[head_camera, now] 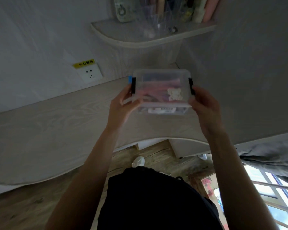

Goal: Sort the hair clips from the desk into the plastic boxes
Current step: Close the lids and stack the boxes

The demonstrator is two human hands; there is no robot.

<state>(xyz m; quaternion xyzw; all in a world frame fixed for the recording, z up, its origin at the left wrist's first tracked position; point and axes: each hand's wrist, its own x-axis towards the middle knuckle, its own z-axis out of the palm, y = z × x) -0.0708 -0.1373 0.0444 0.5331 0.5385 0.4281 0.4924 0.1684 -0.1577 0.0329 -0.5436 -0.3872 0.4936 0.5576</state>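
Note:
A clear plastic box (161, 75) with a lid and black side latches is held above the pale wooden desk (40, 130). Pink and purple hair clips (156, 90) and a cream bow-shaped clip (174, 94) show through the lid. My left hand (121, 105) grips the box's left end beside the black latch. My right hand (204, 105) grips the right end, thumb by the other latch. A white label is on the box's near wall. No loose clips are visible on the desk.
A curved shelf (140, 40) on the wall above carries a clear organiser and bottles. A wall socket (90, 73) with a yellow warning label sits left of the box. Below are the wooden floor, a white shoe (138, 161) and a window at lower right.

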